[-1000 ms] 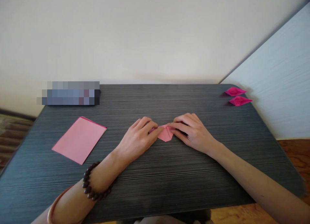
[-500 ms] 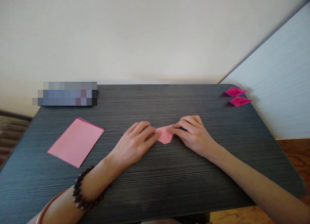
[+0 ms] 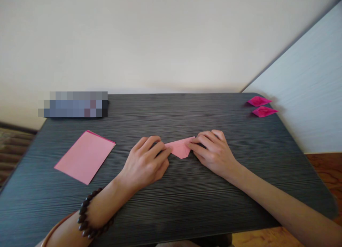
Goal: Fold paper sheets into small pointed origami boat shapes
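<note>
A small piece of folded pink paper (image 3: 180, 148) lies between my hands near the middle of the table, its blunt point toward me. My left hand (image 3: 148, 161) is closed on its left end, with thumb and fingers on the paper. On the opposite end, my right hand (image 3: 212, 150) grips the paper between thumb and fingertips. My fingers cover both ends of the folded piece. A dark beaded bracelet (image 3: 84, 215) circles my left wrist.
Left of my hands lies a stack of square pink paper (image 3: 86, 157). Two folded magenta paper shapes (image 3: 258, 101) sit at the far right corner of the dark table (image 3: 171, 200). A blurred box-like object (image 3: 76, 106) stands at the back left, by the wall.
My left hand has shifted slightly left along the paper, so more of its left side shows. My right hand keeps its hold, almost in the same place.
</note>
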{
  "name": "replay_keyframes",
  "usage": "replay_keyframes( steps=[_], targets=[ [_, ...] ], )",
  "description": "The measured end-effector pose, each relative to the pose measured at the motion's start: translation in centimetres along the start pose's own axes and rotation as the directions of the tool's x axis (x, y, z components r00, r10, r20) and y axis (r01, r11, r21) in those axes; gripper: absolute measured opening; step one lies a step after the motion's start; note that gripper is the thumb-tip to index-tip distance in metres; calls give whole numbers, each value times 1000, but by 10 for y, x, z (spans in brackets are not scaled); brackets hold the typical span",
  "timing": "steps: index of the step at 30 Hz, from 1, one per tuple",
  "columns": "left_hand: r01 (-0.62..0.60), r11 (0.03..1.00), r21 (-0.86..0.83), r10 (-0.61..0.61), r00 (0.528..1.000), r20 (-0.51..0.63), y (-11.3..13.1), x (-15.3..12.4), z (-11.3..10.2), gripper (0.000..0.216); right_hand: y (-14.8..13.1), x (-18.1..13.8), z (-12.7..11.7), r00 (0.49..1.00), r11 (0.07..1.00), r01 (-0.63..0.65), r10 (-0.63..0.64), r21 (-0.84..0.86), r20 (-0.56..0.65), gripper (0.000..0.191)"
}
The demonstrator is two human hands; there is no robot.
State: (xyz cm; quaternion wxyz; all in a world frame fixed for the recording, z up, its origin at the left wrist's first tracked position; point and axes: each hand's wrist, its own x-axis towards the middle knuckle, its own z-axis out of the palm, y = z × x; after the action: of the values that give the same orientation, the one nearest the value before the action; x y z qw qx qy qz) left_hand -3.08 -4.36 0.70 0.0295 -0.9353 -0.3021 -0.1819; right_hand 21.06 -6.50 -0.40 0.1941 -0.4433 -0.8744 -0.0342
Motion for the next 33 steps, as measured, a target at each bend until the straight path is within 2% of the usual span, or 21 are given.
replay_keyframes(
  steps=[5,9,14,19,24,33],
  targets=[
    [-21,1000,-21,21,1000,7,0,3,0,16,-6,12,-2,987,968,-155,160,195,-6,12],
    [-28,1000,-10,28,1000,9,1,6,0,22,-13,29,2,958,945,-286,286,156,21,20],
    [-15,1000,21,15,999,30,3,8,-1,21,-15,34,10,923,906,-384,380,180,57,16],
    [16,1000,21,-16,1000,15,5,8,-2,18,-9,27,7,902,857,-432,413,279,128,2],
    [41,999,-4,-41,999,1,4,4,-2,18,-3,21,4,896,828,-443,418,344,147,17],
    [42,998,-41,-43,999,-26,-5,-4,-3,14,4,18,5,898,795,-436,412,421,153,21]
  ],
)
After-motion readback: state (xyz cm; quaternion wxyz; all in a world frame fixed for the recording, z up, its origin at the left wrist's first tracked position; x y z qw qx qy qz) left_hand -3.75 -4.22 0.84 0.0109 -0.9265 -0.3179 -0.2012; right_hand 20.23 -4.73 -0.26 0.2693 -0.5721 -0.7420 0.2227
